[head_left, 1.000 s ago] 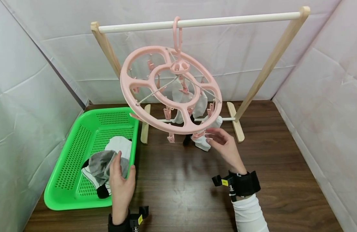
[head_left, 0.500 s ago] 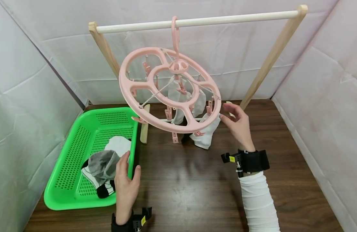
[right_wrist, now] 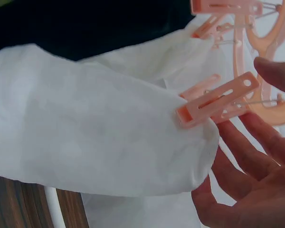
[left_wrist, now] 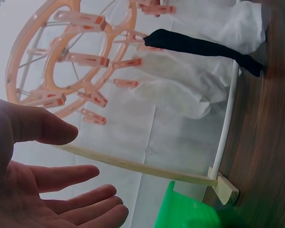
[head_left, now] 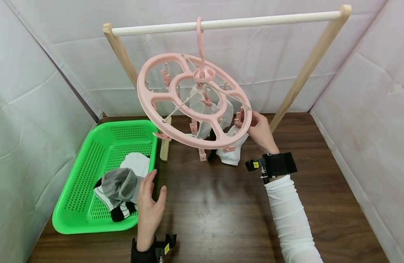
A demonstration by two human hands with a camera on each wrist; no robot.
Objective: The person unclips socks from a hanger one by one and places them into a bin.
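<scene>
A pink round clip hanger (head_left: 175, 136) hangs tilted from the white rod. White socks (head_left: 233, 144) and a black sock (left_wrist: 194, 46) dangle from its clothespins. My right hand (head_left: 259, 131) is at the hanger's right edge. Its thumb and fingers lie loosely on either side of a pink clothespin (right_wrist: 218, 99), fingertips right at its handles. That clothespin bites the end of a white sock (right_wrist: 104, 128). My left hand (head_left: 150, 212), fingers extended and thumb apart, is held beside the green basket (head_left: 70, 228) and has nothing in it.
Inside the basket lie a grey sock (head_left: 119, 184), a white one (head_left: 136, 162) and black-and-white ones (head_left: 118, 213). The rack's wooden legs (head_left: 307, 69) and white rod (head_left: 274, 21) frame the hanger. Dark wood tabletop (head_left: 215, 219) and white cloth walls surround everything.
My right hand moved right, away from the hanger's front edge, then up and back in to a clothespin at its right side. My left hand drifted slightly right, away from the basket.
</scene>
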